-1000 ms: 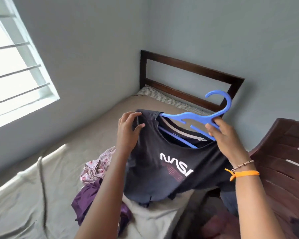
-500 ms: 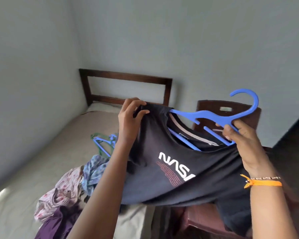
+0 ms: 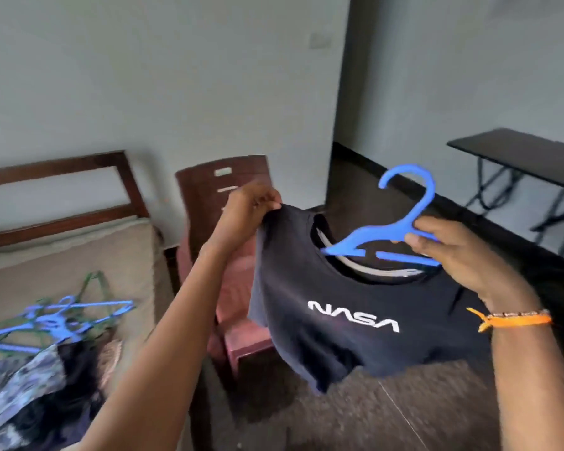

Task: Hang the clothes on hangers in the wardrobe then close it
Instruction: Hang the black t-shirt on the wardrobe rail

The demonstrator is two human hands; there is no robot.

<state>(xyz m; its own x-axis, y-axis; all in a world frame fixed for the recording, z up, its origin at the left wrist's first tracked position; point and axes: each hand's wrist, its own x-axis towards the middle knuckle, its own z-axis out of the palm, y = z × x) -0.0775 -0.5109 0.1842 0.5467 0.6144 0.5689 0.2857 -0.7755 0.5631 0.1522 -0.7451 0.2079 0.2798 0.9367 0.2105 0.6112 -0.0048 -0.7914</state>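
The bed [image 3: 62,255], with its tan sheet and dark wooden headboard [image 3: 59,190], fills the room from nine o'clock down to seven. Next to it, towards the centre, stands a reddish-brown plastic chair [image 3: 215,190], its back slotted near the top. Far off at two o'clock a dark folding table [image 3: 518,154] stands by the wall.

In front of the chair, between five and three o'clock, a navy T-shirt [image 3: 355,320] hangs in the air, well above the dark floor. White letters across its chest read "NASA". No other writing is legible; a pale strip inside the collar is too blurred to read.

On the bed at eight o'clock lies a heap of clothes [image 3: 30,385], a blue patterned piece on top, and just above it a tangle of spare hangers [image 3: 59,320], blue and green.

The blue hanger [image 3: 401,236] sits partly inside the shirt's neck opening, its hook pointing up towards one o'clock. The right hand [image 3: 450,255] grips its right arm, fingers curled round the plastic; an orange band [image 3: 515,320] circles that wrist. The left hand [image 3: 251,209] pinches the shirt's left shoulder, holding the cloth up.
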